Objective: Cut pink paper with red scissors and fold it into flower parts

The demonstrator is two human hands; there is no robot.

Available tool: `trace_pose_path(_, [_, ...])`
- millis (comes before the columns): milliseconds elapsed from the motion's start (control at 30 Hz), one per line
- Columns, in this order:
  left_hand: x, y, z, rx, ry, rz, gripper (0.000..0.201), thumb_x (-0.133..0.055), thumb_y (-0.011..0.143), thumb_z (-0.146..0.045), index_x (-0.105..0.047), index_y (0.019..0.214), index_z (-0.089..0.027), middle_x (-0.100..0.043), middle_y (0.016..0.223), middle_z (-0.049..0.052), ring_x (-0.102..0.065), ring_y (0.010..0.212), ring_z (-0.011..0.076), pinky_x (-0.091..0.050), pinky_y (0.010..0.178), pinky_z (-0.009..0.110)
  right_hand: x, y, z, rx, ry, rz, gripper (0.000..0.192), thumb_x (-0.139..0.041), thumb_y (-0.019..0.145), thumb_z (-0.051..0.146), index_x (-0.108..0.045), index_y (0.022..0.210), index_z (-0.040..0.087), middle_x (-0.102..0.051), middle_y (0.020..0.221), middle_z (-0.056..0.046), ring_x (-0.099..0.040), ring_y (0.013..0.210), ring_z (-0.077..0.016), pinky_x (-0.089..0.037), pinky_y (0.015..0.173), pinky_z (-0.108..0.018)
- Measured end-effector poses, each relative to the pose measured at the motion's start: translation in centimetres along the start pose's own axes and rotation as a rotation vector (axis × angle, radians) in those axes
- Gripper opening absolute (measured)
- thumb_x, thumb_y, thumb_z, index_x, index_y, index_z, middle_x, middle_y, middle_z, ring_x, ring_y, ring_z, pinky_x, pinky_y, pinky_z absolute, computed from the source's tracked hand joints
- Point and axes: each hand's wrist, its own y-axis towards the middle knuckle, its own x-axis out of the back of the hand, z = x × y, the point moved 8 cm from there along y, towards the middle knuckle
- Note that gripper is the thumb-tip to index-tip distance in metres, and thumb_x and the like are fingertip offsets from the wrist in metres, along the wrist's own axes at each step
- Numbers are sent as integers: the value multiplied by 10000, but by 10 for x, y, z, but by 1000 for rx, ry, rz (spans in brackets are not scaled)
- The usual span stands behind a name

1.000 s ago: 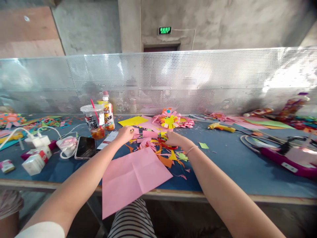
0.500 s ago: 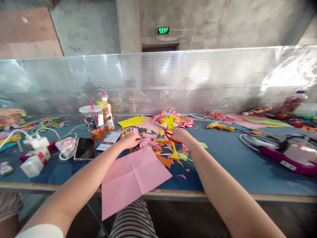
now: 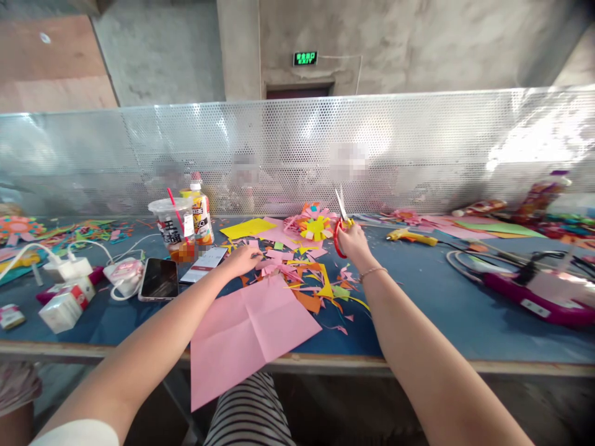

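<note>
My right hand (image 3: pixel 354 243) grips a pair of scissors (image 3: pixel 343 214) by its red handles. The blades point up and away, slightly parted. Over the left side of a heap of paper scraps (image 3: pixel 309 272) is my left hand (image 3: pixel 243 260). Its fingers are loosely bent and apart, with nothing visible in them. A creased pink sheet of paper (image 3: pixel 253 337) lies nearer me, its lower corner hanging past the table edge. Behind the scraps sit a yellow paper flower (image 3: pixel 316 229) and pink paper pieces.
A drink cup (image 3: pixel 171 217) with a red straw and a bottle (image 3: pixel 201 210) stand at the left. Nearby are a phone (image 3: pixel 159 280) and chargers (image 3: pixel 68 267). On the right lie a yellow glue gun (image 3: pixel 411 236) and a purple power strip (image 3: pixel 534 300). A perforated metal screen (image 3: pixel 297 148) runs behind.
My right hand has lifted the scissors from the scraps and moved right, tilting the blades upward. My left hand has shifted slightly left, its fingers more bent.
</note>
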Motion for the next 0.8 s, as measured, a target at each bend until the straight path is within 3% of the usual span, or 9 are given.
trace_pose_path(133, [-1,-1,-2,9,-51,6,257,-444,749,-274,-656,870,-193,-665,900,44,-593,817,159,-430,716,240,-16,-2,-12,-65,43,81,606,-357,715,612,-488,960,74,-586,931,-211,-557,888,-273,-411,671,-294])
trace_pose_path(367, [-3,0,3,30,-30,7,227,-485,714,-220,-657,860,-200,-669,860,33,-595,806,152,-433,721,229,-45,-20,13,146,38,264,568,-366,724,601,-418,1000,106,-542,1054,-199,-524,960,-258,-407,732,-285])
trace_pose_path(600, [-1,0,15,46,13,-28,266,-495,674,-134,-651,886,-179,-666,829,45,-593,780,148,-438,710,236,-53,-31,24,207,-52,376,515,-315,770,552,-393,1026,112,-534,1092,-210,-520,980,-265,-396,757,-291])
trace_pose_path(800, [-1,0,1,-14,-71,-43,222,-488,688,-175,-651,839,-169,-667,831,48,-596,762,148,-451,702,247,-55,-39,32,252,-185,422,491,-288,788,537,-433,991,115,-549,1072,-194,-531,974,-255,-394,755,-277])
